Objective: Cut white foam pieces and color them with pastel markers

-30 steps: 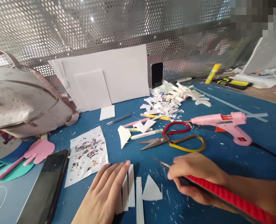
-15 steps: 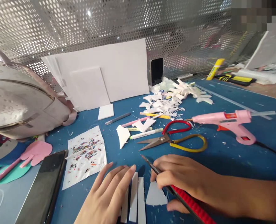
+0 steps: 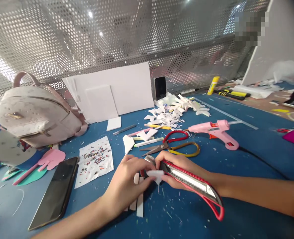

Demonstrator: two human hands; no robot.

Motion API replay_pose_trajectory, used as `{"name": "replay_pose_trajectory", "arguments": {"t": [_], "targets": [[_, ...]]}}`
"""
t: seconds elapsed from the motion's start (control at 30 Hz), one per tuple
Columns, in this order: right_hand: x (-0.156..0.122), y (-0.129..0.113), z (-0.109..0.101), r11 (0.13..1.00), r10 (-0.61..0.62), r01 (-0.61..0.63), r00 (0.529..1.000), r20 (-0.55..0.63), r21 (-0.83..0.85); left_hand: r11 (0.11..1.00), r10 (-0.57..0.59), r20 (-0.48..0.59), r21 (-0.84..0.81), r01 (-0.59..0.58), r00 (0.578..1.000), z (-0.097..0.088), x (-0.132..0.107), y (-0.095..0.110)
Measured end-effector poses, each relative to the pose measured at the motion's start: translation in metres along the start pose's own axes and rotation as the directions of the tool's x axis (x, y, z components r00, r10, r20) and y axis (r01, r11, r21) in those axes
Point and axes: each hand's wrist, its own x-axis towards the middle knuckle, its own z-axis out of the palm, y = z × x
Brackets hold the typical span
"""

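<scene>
My right hand (image 3: pixel 180 166) is closed round a red and silver box cutter (image 3: pixel 194 182), its handle end slanting down to the right. A small white foam board piece (image 3: pixel 154 174) is raised off the table between my two hands. My left hand (image 3: pixel 127 177) grips that piece, thumb against its edge and fingers curled close to the knife's front end. The blade tip is hidden by the fingers. Narrow white strips (image 3: pixel 140 204) lie on the blue table under my left hand. Scissors (image 3: pixel 165 146) with red and yellow handles rest just beyond my hands.
A pink glue gun (image 3: pixel 215 129) lies right, its cord trailing. Behind the pens (image 3: pixel 149 142) are heaped white scraps (image 3: pixel 171 109) and leaning white boards (image 3: pixel 134 88). At left are a paper sheet with colored bits (image 3: pixel 94 159), a phone (image 3: pixel 56 191) and a backpack (image 3: pixel 42 113).
My left hand has lifted off the strips and come over to the white piece. The piece has been picked up from the table. The box cutter has turned in my right hand.
</scene>
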Motion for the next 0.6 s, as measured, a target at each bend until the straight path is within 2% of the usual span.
{"name": "replay_pose_trajectory", "arguments": {"t": [0.1,0.2,0.3,0.37,0.4,0.43,0.47,0.5,0.53,0.6], "targets": [[0.000,-0.001,-0.004,0.998,0.008,-0.004,0.998,-0.061,0.066,0.997,-0.078,-0.030,-0.021,0.077,0.997,-0.009,0.007,0.004],[0.000,0.002,-0.005,0.979,0.038,-0.023,0.997,-0.070,0.202,0.993,-0.119,-0.060,0.000,0.120,0.991,-0.023,0.002,0.001],[-0.001,0.009,-0.001,0.970,0.020,0.002,0.996,-0.089,0.242,0.990,-0.112,-0.149,0.062,0.123,0.982,-0.038,-0.020,-0.009],[-0.001,0.011,0.001,0.975,0.004,0.016,0.996,-0.089,0.220,0.984,-0.053,-0.217,0.155,0.088,0.975,-0.046,-0.041,-0.020],[-0.002,0.011,0.001,0.978,-0.001,0.018,0.996,-0.086,0.206,0.937,0.099,-0.213,0.349,-0.018,0.972,-0.048,-0.053,-0.027],[-0.002,0.010,0.001,0.981,-0.002,0.017,0.997,-0.079,0.191,0.839,0.225,-0.169,0.534,-0.103,0.960,-0.050,-0.066,-0.033],[-0.002,0.008,0.001,0.984,0.002,0.010,0.998,-0.068,0.177,0.734,0.268,-0.126,0.669,-0.118,0.955,-0.051,-0.077,-0.040],[-0.002,0.005,0.000,0.986,0.009,0.002,0.998,-0.061,0.164,0.639,0.291,-0.068,0.756,-0.140,0.954,-0.052,-0.088,-0.045],[-0.002,0.002,-0.001,0.988,0.016,-0.007,0.998,-0.055,0.153,0.596,0.270,-0.020,0.789,-0.150,0.963,-0.052,-0.097,-0.050],[-0.001,-0.003,-0.002,0.990,0.035,-0.027,0.998,-0.050,0.139,0.636,0.193,0.033,0.757,-0.150,0.981,-0.052,-0.111,-0.055]]}}
